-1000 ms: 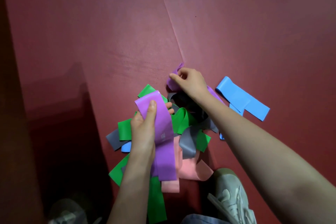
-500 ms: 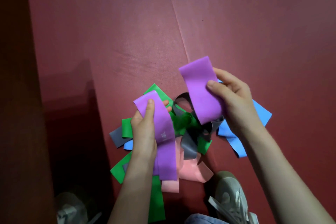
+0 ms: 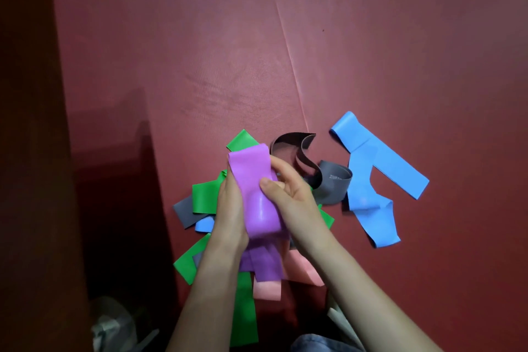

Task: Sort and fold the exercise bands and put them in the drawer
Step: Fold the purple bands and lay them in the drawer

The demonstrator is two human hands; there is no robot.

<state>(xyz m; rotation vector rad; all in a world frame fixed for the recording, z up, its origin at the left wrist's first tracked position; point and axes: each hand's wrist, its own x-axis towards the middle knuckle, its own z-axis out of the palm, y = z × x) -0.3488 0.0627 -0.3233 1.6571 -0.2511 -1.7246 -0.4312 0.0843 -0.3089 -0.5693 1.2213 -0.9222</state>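
I note a dark red floor mat (image 3: 200,51) with one seam. The purple bands (image 3: 254,183) are held over the mixed pile (image 3: 203,197), long axis pointing away from me. My left hand (image 3: 230,208) and right hand (image 3: 288,194) both clasp them.

Single head-worn wide-angle view, facing steeply down, close above left hand (image 3: 231,208) and right hand (image 3: 291,197), over dark red textured floor mat (image 3: 371,51).

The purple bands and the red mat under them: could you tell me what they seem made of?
Purple bands: likely thin latex or rubber, smooth and slightly glossy; a highlight shows where they bulge between the left hand and right hand. Red mat: perhaps foam or vinyl, matte, with fine grain and a straight seam.
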